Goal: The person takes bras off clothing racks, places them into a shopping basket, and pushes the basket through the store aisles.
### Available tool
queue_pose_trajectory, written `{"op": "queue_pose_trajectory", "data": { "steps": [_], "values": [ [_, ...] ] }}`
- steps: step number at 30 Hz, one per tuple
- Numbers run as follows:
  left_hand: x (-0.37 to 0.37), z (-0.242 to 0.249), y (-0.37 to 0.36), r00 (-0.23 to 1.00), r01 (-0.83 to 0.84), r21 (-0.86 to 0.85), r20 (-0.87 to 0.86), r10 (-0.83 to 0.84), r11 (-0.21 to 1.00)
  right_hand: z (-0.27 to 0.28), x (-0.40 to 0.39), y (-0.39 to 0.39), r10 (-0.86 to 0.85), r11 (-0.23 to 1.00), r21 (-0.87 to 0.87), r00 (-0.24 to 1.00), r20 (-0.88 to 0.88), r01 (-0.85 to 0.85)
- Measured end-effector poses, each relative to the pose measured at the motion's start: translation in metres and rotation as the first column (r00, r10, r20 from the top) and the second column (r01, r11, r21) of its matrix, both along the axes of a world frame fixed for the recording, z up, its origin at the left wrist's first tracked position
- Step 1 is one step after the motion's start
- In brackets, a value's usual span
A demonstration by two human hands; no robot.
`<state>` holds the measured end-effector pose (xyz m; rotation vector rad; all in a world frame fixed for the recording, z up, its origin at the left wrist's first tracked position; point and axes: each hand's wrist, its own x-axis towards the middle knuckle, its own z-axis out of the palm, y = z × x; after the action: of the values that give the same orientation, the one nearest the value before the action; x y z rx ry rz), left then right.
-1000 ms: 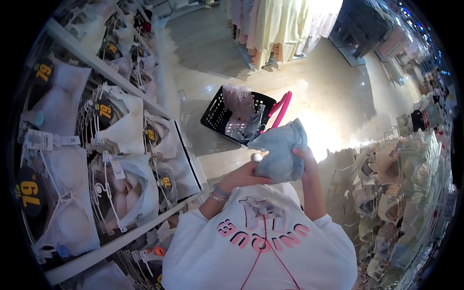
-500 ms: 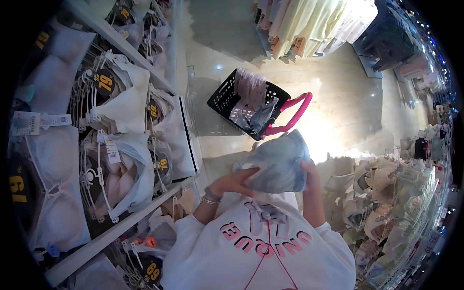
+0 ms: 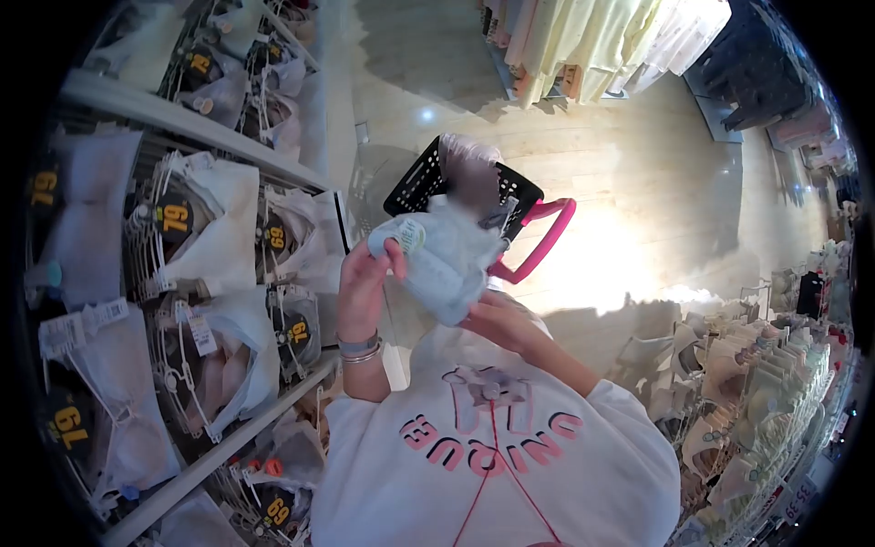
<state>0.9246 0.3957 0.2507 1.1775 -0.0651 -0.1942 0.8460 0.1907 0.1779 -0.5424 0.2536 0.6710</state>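
I hold a pale blue, soft garment (image 3: 442,273) in front of my chest, over the near edge of the basket. It looks partly see-through and blurred, so its exact kind does not show. At its upper left corner is a rounded label with green print (image 3: 412,235), and my left hand (image 3: 366,273) pinches the garment there. My right hand (image 3: 488,317) grips its lower right side, the fingertips partly hidden. Just beyond stands a black shopping basket (image 3: 415,178) with a pink handle (image 3: 550,242), holding mauve clothing (image 3: 469,169).
On my left, white shelves (image 3: 155,105) hold bras on hangers (image 3: 205,214) with round black price tags. More bras (image 3: 729,401) hang on racks at the right. A rack of pale yellow clothes (image 3: 592,41) stands ahead on the light wooden floor.
The garment has moved left and turned, bringing its label into view. My left hand has risen to its upper left corner, while my right hand has swung left and lower.
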Motion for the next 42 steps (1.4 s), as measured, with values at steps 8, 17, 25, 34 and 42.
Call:
{"op": "queue_pose_trajectory", "data": {
  "steps": [8, 17, 25, 34, 42],
  "values": [
    [0.105, -0.058, -0.001, 0.986, -0.049, 0.290, -0.136, 0.092, 0.956, -0.051, 0.116, -0.032, -0.264, 0.883, -0.423, 0.960, -0.093, 0.202],
    [0.169, -0.145, 0.016, 0.969, 0.108, 0.438, -0.246, 0.004, 0.892, -0.125, 0.110, 0.013, -0.509, 0.679, -0.630, 0.860, -0.033, 0.377],
    [0.101, -0.369, 0.128, 0.938, 0.340, 0.835, -0.331, -0.097, 0.432, -0.330, -0.004, 0.102, -0.203, 0.289, -0.923, 0.926, -0.319, -0.254],
    [0.058, -0.450, 0.120, 0.727, 0.593, 0.802, -0.571, -0.381, -0.069, -0.482, -0.022, 0.178, -0.174, 0.073, -0.870, 0.853, -0.492, -0.487],
    [0.094, -0.482, 0.014, 0.823, 0.269, 0.959, -0.182, -0.538, 0.086, -0.445, 0.003, 0.109, -0.047, 0.467, -0.688, 0.761, -0.647, -0.556]
  ]
}}
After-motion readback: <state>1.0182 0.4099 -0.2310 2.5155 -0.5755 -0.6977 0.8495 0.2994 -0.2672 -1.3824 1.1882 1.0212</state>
